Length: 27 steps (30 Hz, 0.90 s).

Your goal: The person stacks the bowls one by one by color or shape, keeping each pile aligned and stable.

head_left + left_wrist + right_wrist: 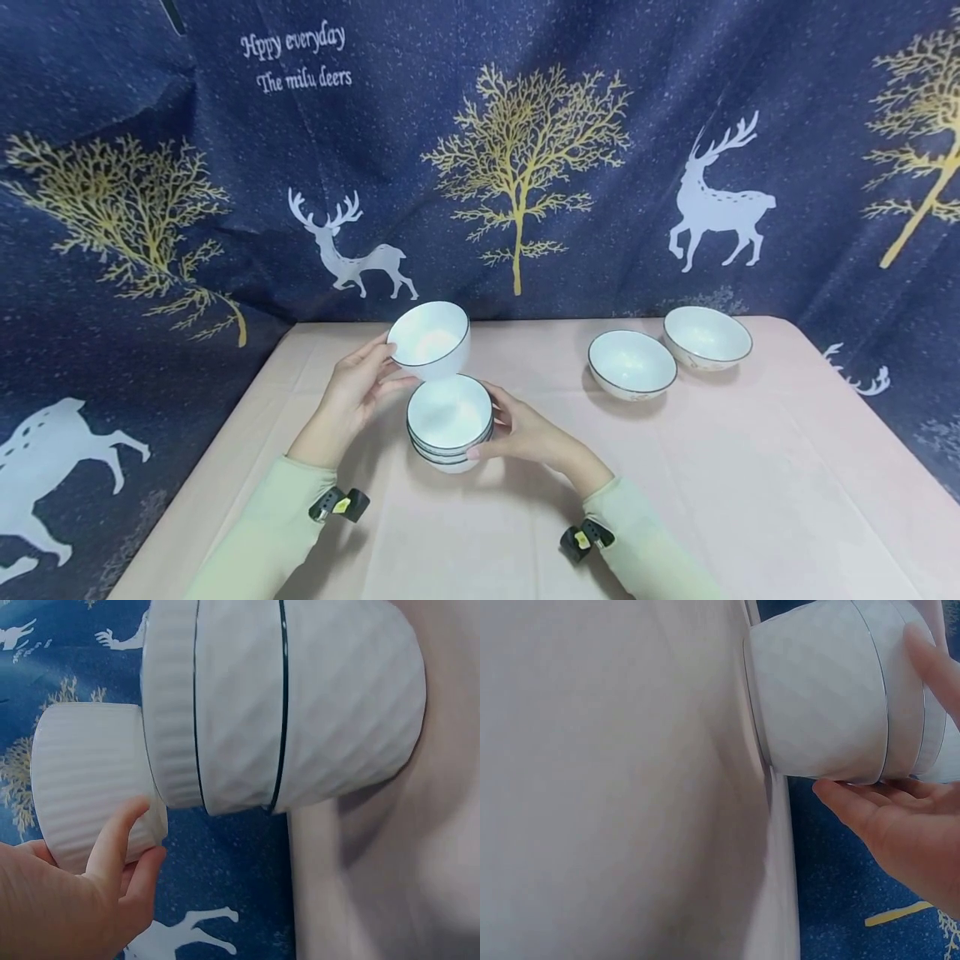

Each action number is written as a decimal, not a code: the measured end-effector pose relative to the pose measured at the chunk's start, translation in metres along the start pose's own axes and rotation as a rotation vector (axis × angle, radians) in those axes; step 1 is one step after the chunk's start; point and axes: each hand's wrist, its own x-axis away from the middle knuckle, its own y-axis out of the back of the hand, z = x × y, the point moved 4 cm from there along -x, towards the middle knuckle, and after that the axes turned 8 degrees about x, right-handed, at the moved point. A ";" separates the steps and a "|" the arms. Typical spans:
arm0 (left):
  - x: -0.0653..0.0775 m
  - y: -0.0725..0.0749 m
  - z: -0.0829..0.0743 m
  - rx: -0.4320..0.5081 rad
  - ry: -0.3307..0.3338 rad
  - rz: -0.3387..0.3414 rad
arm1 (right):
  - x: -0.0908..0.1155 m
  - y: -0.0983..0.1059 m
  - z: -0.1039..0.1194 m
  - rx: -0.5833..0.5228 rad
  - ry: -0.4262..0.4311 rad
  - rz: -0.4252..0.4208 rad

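Observation:
My left hand (pixel 357 385) pinches a white bowl (pixel 431 333) with a dark rim, thumb over the rim and fingers beneath. Vertical ribs run down that bowl's outside in the left wrist view. Just in front of it stands a stack of nested white bowls (pixel 450 415), with several dark rims showing. From the right side my right hand (pixel 525 429) grips the stack, thumb near and fingers round the far side. The lower bowls in the stack (pixel 349 705) carry a diamond relief; the top one is ribbed. The held bowl's base overlaps the stack's back rim in the head view.
Two more white bowls with dark rims stand at the back right, a nearer bowl (pixel 632 362) and a farther bowl (pixel 707 335), side by side. A pale pink cloth covers the table (pixel 750 500). Behind its back edge hangs a dark blue curtain (pixel 585 250) with deer and trees.

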 end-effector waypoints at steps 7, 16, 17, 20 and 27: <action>0.008 -0.003 0.001 -0.031 -0.002 0.023 | 0.000 0.000 0.000 -0.005 0.004 0.006; 0.016 -0.004 0.004 -0.080 -0.022 0.063 | 0.000 -0.001 0.001 -0.025 0.008 0.017; 0.017 -0.004 0.005 -0.083 -0.024 0.066 | 0.000 -0.001 0.002 -0.024 0.008 0.017; 0.019 -0.004 0.006 -0.089 -0.025 0.074 | 0.000 -0.001 0.002 -0.014 0.012 0.016; 0.024 -0.005 0.008 -0.133 -0.041 0.097 | -0.001 -0.001 0.000 -0.012 0.001 0.007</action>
